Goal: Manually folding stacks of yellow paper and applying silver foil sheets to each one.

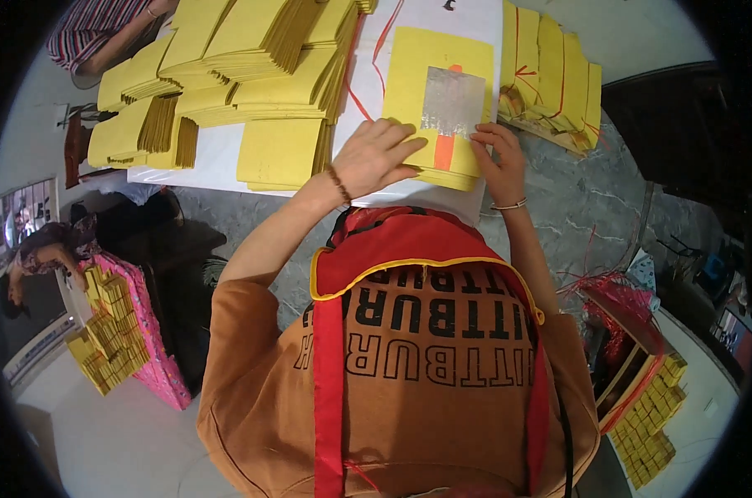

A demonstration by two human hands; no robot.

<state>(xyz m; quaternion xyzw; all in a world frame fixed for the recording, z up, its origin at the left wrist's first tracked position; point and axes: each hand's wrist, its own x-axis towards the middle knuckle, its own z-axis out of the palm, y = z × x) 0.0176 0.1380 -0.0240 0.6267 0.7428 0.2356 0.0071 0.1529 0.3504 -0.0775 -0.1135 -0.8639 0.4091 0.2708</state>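
Observation:
A stack of yellow paper sheets (409,75) lies on a white sheet (367,75) before me; the top sheet bears a silver foil square (452,100) and an orange strip (445,151). My left hand (376,153) rests flat on the near left edge of the stack, fingers spread. At the stack's near right edge, my right hand (496,153) touches with its fingertips. A beaded bracelet sits on my left wrist, a thin bangle on my right.
Fanned piles of yellow sheets (251,50) lie to the left, a bundle tied with red string (550,75) to the right. Another person (102,33) sits at far left. A pink box of yellow bundles (123,332) stands lower left, a crate (641,398) lower right.

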